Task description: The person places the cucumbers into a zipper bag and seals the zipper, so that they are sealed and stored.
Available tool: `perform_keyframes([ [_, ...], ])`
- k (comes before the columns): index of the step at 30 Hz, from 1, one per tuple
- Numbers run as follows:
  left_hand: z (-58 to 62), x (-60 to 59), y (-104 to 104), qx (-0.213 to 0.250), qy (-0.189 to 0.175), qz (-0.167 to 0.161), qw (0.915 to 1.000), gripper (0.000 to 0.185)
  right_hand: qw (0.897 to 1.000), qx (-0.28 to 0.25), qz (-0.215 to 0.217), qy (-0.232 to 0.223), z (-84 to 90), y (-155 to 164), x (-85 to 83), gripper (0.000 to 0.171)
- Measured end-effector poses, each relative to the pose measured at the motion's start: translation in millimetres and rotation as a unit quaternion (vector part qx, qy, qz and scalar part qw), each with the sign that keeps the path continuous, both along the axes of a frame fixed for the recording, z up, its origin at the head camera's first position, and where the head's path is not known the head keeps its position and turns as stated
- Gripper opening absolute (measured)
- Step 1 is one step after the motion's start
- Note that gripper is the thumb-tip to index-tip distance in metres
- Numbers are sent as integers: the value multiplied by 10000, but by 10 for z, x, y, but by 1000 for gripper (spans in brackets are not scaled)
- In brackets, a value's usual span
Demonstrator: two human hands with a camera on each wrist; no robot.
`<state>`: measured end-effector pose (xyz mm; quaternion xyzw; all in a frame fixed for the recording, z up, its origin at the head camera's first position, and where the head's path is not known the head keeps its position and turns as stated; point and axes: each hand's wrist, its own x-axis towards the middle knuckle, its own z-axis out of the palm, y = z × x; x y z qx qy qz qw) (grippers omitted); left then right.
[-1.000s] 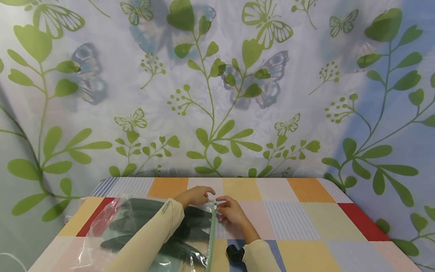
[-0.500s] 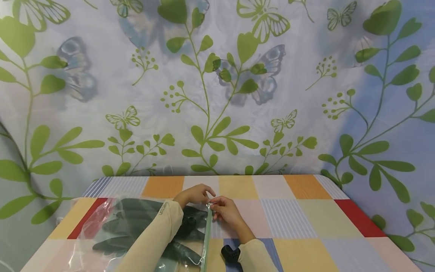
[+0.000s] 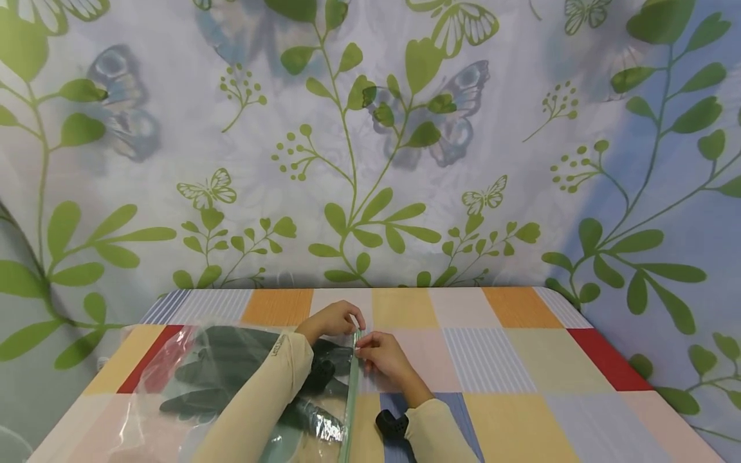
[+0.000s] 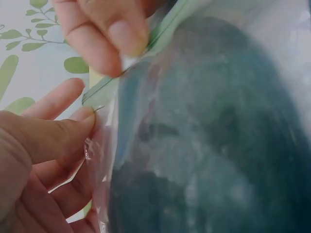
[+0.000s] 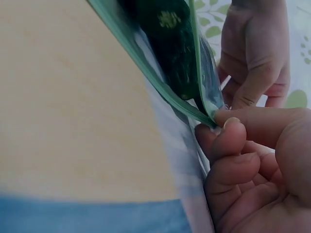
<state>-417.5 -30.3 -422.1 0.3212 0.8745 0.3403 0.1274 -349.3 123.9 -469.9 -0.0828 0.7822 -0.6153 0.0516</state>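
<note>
A clear zip bag (image 3: 145, 386) with a green zip strip (image 3: 350, 402) lies on the table, holding several long dark green things (image 3: 199, 373) that look like cucumbers. My left hand (image 3: 332, 319) pinches the bag's far corner; thumb and finger meet on the film in the left wrist view. Just nearer along the strip, my right hand (image 3: 386, 355) pinches the zip between thumb and forefinger. The right wrist view shows the strip's two edges (image 5: 146, 73) parted, with a rounded dark green end (image 5: 167, 29) between them, and meeting at the right fingertips.
A patchwork cloth (image 3: 550, 411) covers the table. Behind it hangs a curtain (image 3: 370, 161) printed with leaves and butterflies. Black wrist cameras sit on the right wrist (image 3: 392, 424) and left wrist (image 3: 321, 374).
My right hand has gone from beside the strip with parted fingers to pinching the zip, then slightly nearer along it. The left hand stays at the far corner. The head view has shifted.
</note>
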Motion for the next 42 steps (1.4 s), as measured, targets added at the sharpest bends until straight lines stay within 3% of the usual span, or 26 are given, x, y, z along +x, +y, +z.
perform_keyframes([
  [15, 169, 156, -16, -277, 518, 330, 9977, 25, 9958, 304, 785, -354, 48, 2, 403, 16],
  [29, 198, 200, 17, -396, 807, 390, 9952, 25, 9937, 123, 980, -535, 108, 18, 589, 18],
  [42, 301, 304, 1, -267, 638, 477, 9965, 27, 9912, -202, 1071, -750, 111, -4, 787, 19],
])
